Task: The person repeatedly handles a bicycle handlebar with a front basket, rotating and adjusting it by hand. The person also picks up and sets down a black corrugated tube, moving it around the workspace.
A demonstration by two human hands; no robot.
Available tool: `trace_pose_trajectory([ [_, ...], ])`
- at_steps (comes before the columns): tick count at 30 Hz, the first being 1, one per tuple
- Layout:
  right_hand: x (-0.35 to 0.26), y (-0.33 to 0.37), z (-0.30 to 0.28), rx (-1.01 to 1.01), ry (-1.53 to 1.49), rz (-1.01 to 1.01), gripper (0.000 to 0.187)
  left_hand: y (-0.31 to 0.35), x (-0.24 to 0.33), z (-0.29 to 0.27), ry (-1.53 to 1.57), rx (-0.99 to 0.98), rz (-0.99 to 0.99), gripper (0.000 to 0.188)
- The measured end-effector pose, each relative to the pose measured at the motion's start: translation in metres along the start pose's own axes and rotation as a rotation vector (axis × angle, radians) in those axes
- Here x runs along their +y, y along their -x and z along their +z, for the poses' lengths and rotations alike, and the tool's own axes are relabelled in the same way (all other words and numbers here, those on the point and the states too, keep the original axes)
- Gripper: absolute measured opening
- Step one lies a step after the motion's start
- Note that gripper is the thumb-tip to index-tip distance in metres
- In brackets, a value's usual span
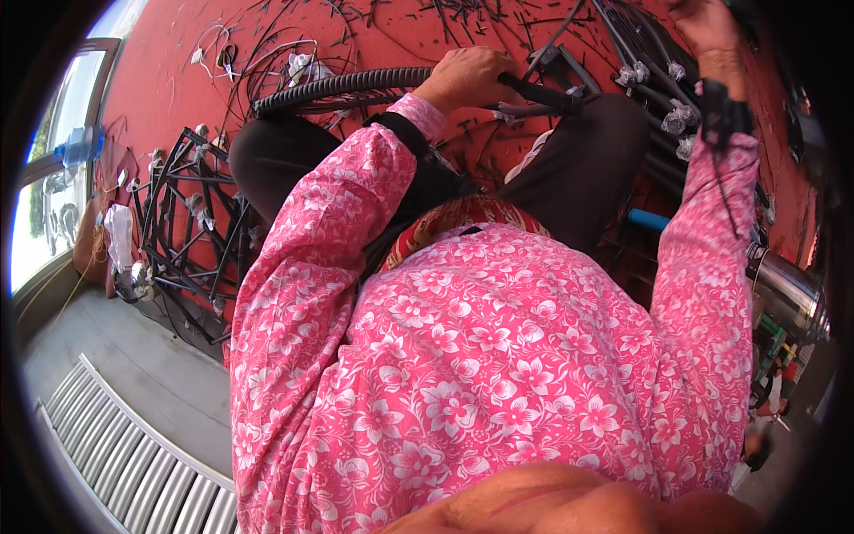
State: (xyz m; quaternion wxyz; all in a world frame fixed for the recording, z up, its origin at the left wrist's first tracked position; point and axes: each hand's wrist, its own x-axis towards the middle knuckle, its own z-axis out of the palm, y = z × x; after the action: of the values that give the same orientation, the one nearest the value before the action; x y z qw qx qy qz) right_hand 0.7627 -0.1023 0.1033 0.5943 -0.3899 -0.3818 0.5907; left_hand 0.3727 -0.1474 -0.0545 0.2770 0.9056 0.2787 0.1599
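Note:
My left hand [469, 78] is wrapped round a black corrugated tube [351, 82] that lies across above my knees. Left of the hand the tube's ribbed length curves away. To the right, a smooth dark cable [543, 94] carries on toward my right knee. My right hand [712, 31] is raised at the top right, away from the tube and near a bundle of black cables. Its fingers are blurred and partly cut off by the frame's edge, so whether it holds something is hidden.
Black cable bundles [654, 98] with clear-wrapped ends lie at the right. Black branched harness pieces [191, 209] are piled at the left. Black scraps litter the red floor [165, 67]. A blue tube [648, 220] and a shiny metal cylinder [792, 283] sit near my right arm.

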Motion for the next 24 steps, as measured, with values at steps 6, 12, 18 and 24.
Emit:
trace_pose_trajectory([
  [6, 0.151, 0.076, 0.076, -0.168, 0.845, 0.457, 0.039, -0.008, -0.002, -0.002, -0.013, -0.055, -0.022, 0.040],
  [12, 0.209, 0.085, 0.095, -0.111, 0.722, 0.438, 0.029, -0.004, -0.007, 0.004, -0.013, -0.016, -0.014, 0.041],
  [18, 0.216, 0.087, 0.098, -0.025, 0.843, 0.274, 0.023, 0.007, 0.004, 0.009, -0.023, 0.162, -0.146, 0.047],
  [24, 0.212, 0.091, 0.114, -0.022, 0.952, 0.171, 0.026, 0.014, 0.013, 0.006, -0.028, 0.171, -0.141, 0.034],
])
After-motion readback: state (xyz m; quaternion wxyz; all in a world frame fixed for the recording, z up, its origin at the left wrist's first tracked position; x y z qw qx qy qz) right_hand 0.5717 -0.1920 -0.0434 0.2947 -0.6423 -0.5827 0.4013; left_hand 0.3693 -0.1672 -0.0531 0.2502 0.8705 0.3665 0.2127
